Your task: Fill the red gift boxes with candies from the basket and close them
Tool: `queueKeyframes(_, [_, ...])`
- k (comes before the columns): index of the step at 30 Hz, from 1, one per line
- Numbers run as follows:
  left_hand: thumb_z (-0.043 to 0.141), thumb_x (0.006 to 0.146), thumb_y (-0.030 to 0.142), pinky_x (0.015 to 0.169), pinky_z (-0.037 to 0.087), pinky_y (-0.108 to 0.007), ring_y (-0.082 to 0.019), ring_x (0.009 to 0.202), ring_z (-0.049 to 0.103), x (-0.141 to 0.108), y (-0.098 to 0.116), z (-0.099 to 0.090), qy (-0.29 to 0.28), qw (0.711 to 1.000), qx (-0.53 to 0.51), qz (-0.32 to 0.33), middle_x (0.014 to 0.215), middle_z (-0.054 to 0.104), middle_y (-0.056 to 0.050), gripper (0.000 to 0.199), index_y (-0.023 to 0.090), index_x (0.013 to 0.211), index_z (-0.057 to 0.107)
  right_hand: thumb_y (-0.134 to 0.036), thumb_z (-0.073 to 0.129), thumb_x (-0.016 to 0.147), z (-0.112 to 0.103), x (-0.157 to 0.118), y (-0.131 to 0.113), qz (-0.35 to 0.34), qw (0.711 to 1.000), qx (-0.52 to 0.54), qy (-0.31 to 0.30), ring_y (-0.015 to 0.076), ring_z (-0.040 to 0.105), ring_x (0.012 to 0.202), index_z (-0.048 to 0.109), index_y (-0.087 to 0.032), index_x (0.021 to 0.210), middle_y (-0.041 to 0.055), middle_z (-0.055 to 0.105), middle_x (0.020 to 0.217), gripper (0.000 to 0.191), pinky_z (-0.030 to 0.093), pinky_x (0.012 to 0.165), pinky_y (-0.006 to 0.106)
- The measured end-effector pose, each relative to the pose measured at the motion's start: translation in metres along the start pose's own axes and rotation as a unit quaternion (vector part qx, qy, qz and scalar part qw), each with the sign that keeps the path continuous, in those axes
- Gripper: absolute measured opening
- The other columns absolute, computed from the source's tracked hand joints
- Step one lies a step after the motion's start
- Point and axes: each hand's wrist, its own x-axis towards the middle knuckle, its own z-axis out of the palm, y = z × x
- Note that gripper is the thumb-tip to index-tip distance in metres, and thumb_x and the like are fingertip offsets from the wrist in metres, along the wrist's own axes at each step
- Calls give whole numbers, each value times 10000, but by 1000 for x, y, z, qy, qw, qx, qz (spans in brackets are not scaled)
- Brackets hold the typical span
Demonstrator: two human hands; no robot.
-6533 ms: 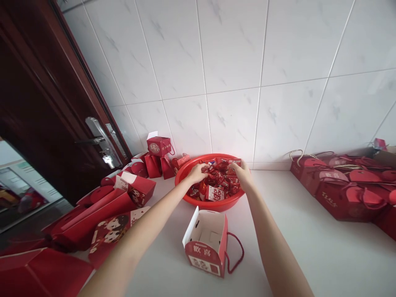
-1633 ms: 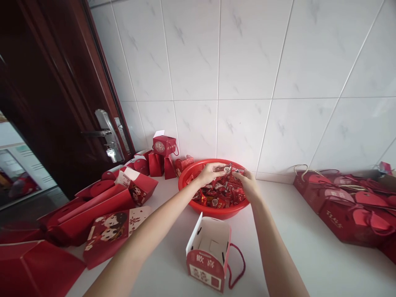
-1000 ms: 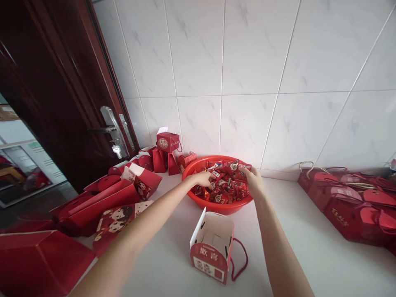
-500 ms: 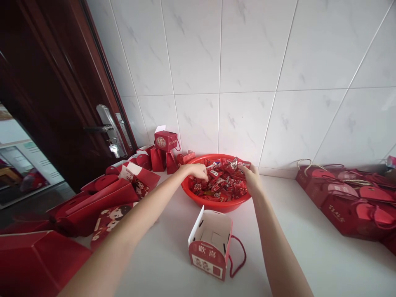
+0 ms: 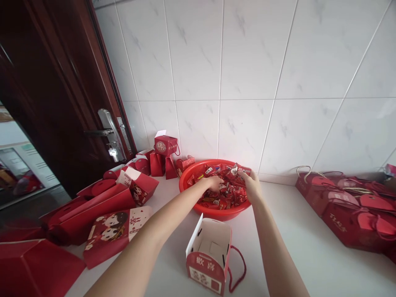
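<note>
A red plastic basket (image 5: 229, 213) full of red-wrapped packets (image 5: 216, 202) stands against the tiled wall. Among the packets, toward the middle, is my left hand (image 5: 215, 182); its fingers are curled and partly hidden, so what they hold cannot be made out. My right hand (image 5: 251, 184) is at the basket's right side, closed on a red packet (image 5: 243, 170) near the rim. In front of the basket sits an open red-and-white box (image 5: 206, 264), its inside bare, with a rope handle (image 5: 243, 272) on its right.
Many red boxes (image 5: 93, 210) crowd the left side, and a small box (image 5: 166, 145) rests on others by the wall. More red boxes with cords (image 5: 346, 222) are at the right. A dark door (image 5: 62, 82) with a metal handle is at the left.
My left hand has moved right and a little down, deeper into the packets. My right hand remains at the basket's right side. The view has tilted slightly up.
</note>
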Motion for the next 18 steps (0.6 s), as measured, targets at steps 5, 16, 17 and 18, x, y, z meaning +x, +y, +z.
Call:
queueKeyframes(5, [686,597,61,811,554,-310,-270,1002,713,-9,-4,-15,-43,999,-19,-27,1136,761,-66,537,219,1108,744,-370,797,602,0,1,2,-10,1000,-7,-4,251,728,817,675,-234,831,9,757,798,293,581,689,347])
queueKeyframes(16, [750,652,150,1011,496,-388,-270,1159,657,-41,-14,-41,22,939,-341,49,1215,752,-77,377,189,1025,788,-350,829,542,4,-2,-2,0,1000,-8,0,235,713,712,695,-210,770,22,764,737,298,565,630,329])
queueKeyframes(17, [757,673,181,1029,483,-396,-272,1171,652,-43,-13,-41,29,937,-343,55,1233,746,-79,360,189,1031,788,-348,832,537,4,-2,-3,3,1000,-4,-1,233,713,703,696,-210,775,19,762,727,306,567,623,327])
queueKeyframes(18, [766,686,209,1037,477,-400,-275,1178,648,-45,-13,-41,36,936,-344,60,1249,740,-82,352,189,1037,787,-346,835,535,4,-3,-3,5,1000,-1,-6,232,712,695,697,-209,776,17,759,717,309,569,618,325])
